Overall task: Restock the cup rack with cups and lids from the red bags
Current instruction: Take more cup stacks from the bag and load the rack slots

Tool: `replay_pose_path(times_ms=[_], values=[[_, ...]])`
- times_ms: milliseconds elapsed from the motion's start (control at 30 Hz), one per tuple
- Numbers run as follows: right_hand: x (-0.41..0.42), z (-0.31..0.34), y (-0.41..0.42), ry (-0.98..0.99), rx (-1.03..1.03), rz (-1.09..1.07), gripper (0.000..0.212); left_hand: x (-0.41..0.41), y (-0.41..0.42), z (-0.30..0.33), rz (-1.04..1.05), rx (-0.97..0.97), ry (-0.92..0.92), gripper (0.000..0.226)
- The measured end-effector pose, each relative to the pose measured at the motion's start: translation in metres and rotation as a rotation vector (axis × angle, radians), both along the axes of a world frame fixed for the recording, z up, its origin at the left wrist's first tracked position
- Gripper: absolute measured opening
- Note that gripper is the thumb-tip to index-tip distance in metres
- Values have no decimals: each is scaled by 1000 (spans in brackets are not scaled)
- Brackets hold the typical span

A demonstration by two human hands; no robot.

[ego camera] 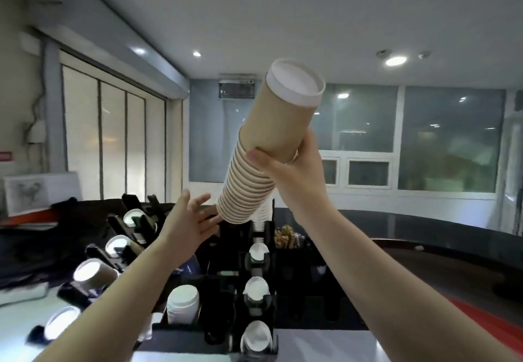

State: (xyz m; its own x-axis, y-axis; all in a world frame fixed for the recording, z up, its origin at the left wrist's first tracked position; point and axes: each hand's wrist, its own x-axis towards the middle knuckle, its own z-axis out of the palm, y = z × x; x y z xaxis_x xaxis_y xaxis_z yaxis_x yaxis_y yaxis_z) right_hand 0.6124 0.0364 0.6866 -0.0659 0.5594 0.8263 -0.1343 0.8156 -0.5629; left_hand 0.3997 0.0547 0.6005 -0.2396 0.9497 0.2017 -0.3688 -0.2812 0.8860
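The right hand (285, 163) is raised well above the counter, thumb and fingers wrapped round a tall stack of brown paper cups (266, 146) about halfway along its length. The stack is tilted, its white-rimmed closed end pointing up and to the right toward the ceiling, its many ribbed rims pointing down and to the left. The left hand (189, 220) is spread wide, fingers straight and apart, palm turned toward the lower end of the stack; its fingertips are just beside the lowest rims, and whether they touch I cannot tell.

Right under the stack's lower end stands the black plastic cup rack (257, 299), with white cup bottoms showing one below another down its front column. To the left of it a second black slanted rack (133, 234) holds more brown cups lying on their sides, their white ends facing out. In front of the left forearm sits a short stack of white lids (182, 302). Behind the rack a small holder of brown stir sticks (285, 237) stands on the dark curved counter (424, 248). A patch of red surface (486, 319) shows at the lower right; what it is I cannot tell.
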Motion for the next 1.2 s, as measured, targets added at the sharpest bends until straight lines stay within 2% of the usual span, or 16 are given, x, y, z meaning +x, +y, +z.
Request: replay_pose_path(times_ms=[167,400,600,733,933,1200], values=[[-74,-7,7,-70,19,73,81,-65,-13,-12,101,-50,-25,60],[-186,-16,54,-130,27,145,79,-178,9,-18,165,-134,182,47],[-278,-16,107,-157,77,191,77,-276,55,-7,203,-124,232,44],[-335,-17,137,-174,72,214,77,-330,80,-9,265,-121,250,46],[-405,-26,170,-252,42,209,83,-395,124,-20,401,-249,441,48],[-470,-32,197,-280,-75,162,72,-456,165,-41,190,-390,602,55]])
